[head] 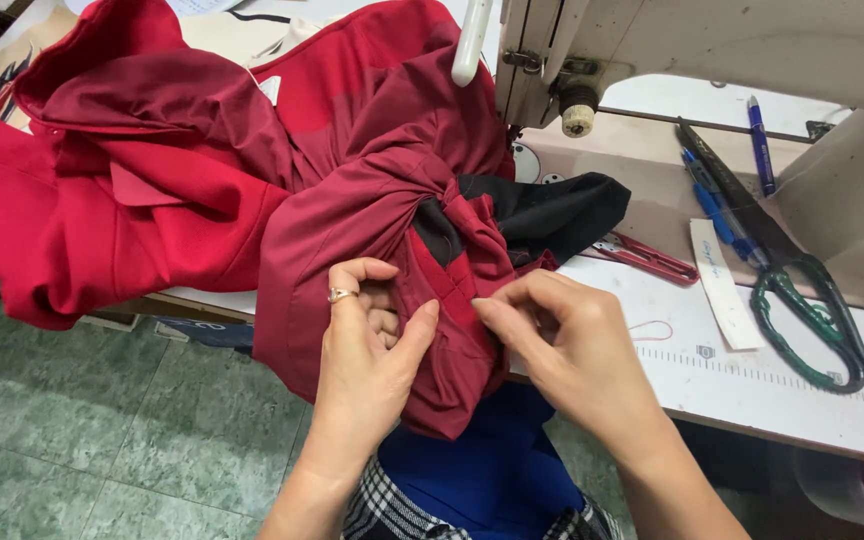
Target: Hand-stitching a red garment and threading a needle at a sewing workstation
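A bulky red garment with darker maroon folds and a black lining patch lies heaped on the sewing table and hangs over its front edge. My left hand, with a ring on one finger, pinches a maroon fold of the garment between thumb and fingers. My right hand pinches the same fold just to the right, fingertips nearly meeting the left thumb. Both hands hold the cloth at the table's front edge, below the sewing machine.
Large green-handled scissors, blue pens, a paper strip and red thread snips lie on the white table to the right. Blue cloth rests on my lap. Green tiled floor is at the left.
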